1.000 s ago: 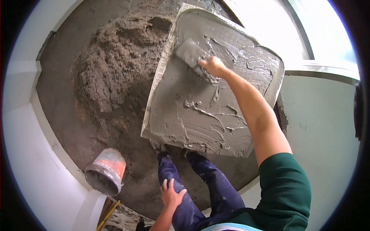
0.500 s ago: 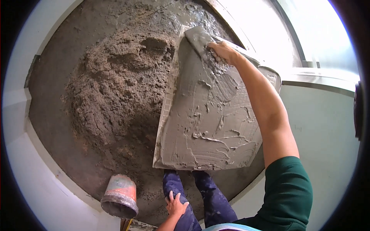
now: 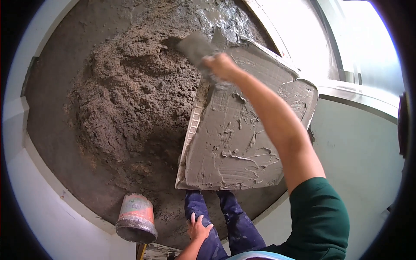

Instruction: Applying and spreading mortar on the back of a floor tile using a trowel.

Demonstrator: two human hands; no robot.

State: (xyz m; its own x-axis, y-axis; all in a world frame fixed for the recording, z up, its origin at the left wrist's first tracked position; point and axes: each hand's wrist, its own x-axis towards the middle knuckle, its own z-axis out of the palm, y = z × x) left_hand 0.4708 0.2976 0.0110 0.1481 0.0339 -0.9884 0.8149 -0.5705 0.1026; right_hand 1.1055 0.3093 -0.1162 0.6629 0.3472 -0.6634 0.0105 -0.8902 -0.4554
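My right hand (image 3: 222, 67) is closed around the handle of a flat plastering trowel (image 3: 193, 47), blurred by motion. The blade sticks out past the upper left edge of a large tile (image 3: 195, 123), over the mortar pile. Grey cement paste (image 3: 223, 138) coats the tile's upward face in streaks and ridges, leaving a pale ribbed strip along its left side. The tile's near edge is at my shins, hiding my lower legs. My left hand (image 3: 198, 228) lies on my left trouser leg (image 3: 196, 206) with its fingers spread, holding nothing.
A mound of crumbly mortar (image 3: 134, 95) covers much of the floor left of the tile. An orange and grey bucket (image 3: 137, 212) lies tipped at the near left. Walls (image 3: 351, 147) curve round both sides. Wet slurry (image 3: 234, 19) shines at the far end.
My right hand has swept the trowel left and toward me, from the tile's far edge past its left side. Paste now coats the far right corner more evenly. My left hand stays put.
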